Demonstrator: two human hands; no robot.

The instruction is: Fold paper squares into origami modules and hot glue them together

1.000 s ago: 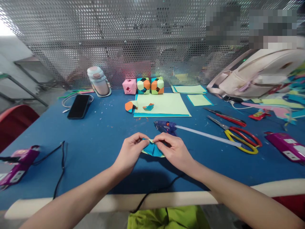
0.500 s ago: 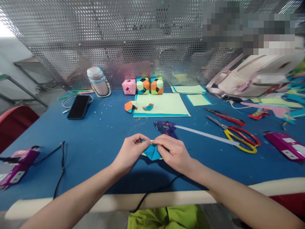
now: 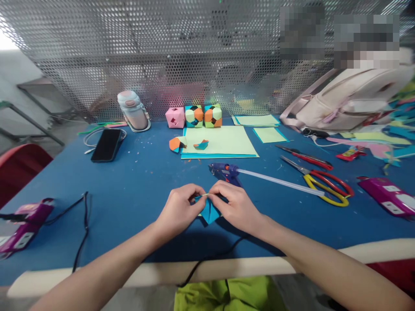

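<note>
Left hand (image 3: 178, 206): gripping folded blue-and-pale-green paper (image 3: 210, 212) at upper edge, between thumb and fingers. Right hand (image 3: 238, 205): pinching same edge alongside, fingertips close to those of left. Held over blue tabletop (image 3: 129, 185), toward near side, with blue tip toward the body. Just beyond right hand: dark blue glue gun (image 3: 229, 169), with translucent stick (image 3: 282, 181) reaching to scissors (image 3: 308, 174). Farther out: stack of pale green and blue sheets (image 3: 230, 140), bearing small folded piece (image 3: 202, 144). Behind: pink paper cube (image 3: 174, 114), then two multicoloured cubes (image 3: 198, 116), in a row.
</note>
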